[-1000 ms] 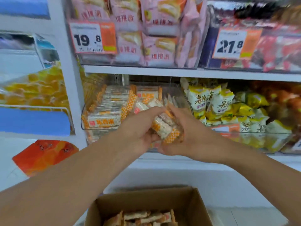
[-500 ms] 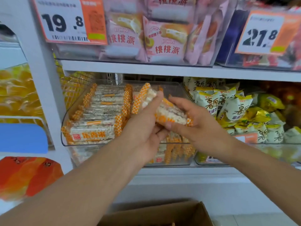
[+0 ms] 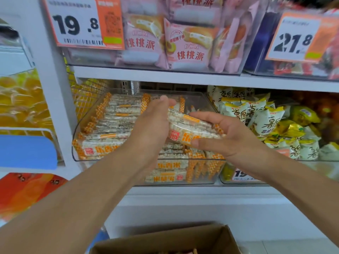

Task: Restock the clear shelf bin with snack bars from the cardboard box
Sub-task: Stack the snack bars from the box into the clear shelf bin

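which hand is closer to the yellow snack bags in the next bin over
Right. The right hand holds the snack bars from their right end, just left of the yellow snack bags. The left hand grips the bars' left end, farther away.

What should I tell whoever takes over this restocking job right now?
Left hand and right hand together grip a small stack of snack bars, held just above the right half of the clear shelf bin.
Done: the bin's left half holds a neat row of bars; more lie in its right half under the hands.
Left: set this stack down on the right side, then fetch more from the cardboard box below; how much it still holds is hard to tell.
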